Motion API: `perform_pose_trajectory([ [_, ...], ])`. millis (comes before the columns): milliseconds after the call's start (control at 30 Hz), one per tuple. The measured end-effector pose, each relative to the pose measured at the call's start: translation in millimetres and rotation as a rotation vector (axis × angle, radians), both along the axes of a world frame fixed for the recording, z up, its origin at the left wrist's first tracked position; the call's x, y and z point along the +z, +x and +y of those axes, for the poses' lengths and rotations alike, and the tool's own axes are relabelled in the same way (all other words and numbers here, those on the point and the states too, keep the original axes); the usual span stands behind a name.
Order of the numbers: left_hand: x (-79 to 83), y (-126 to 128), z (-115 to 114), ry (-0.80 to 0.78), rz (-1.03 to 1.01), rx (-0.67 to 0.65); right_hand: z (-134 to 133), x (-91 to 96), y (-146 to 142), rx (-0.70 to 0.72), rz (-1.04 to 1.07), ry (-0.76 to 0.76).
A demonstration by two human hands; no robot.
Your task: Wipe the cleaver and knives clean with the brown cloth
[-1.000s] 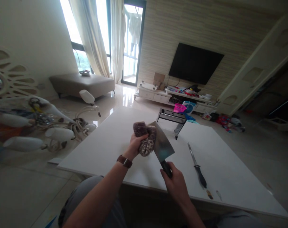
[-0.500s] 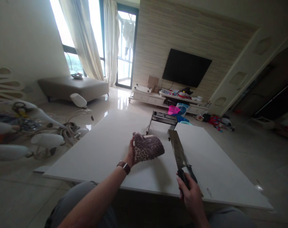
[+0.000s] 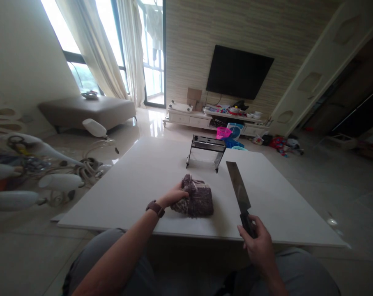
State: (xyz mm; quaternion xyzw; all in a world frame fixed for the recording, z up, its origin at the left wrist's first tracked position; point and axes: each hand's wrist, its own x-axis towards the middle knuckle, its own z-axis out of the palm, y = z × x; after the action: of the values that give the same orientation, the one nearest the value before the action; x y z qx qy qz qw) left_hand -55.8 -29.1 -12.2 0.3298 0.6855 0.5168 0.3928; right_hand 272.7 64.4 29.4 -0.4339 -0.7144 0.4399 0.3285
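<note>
one cleaver, one cloth, one rack, one table

no readable text, no labels, brands, numbers or signs anywhere

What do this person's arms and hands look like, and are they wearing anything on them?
The left hand and right hand are bare, without gloves. Both forearms are uncovered; no sleeve shows. The only thing worn is a watch with a dark brown strap on the left wrist. No rings can be made out.
</note>
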Motion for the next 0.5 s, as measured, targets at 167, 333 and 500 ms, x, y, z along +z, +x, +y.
perform_pose_trajectory([
  [167,-3.3,-18,-8,-0.16,0.433,0.235,18,19.1,6,0.033,-0.033,0.179],
  [333,-12.2,-18,-12,-0.262,0.819,0.123,38,56.7,4,0.115,-0.094,0.594],
  [500,-9.5,-11,-11,-0.302,0.876,0.034,61,112.6,-6,0.092,-0.188,0.927],
])
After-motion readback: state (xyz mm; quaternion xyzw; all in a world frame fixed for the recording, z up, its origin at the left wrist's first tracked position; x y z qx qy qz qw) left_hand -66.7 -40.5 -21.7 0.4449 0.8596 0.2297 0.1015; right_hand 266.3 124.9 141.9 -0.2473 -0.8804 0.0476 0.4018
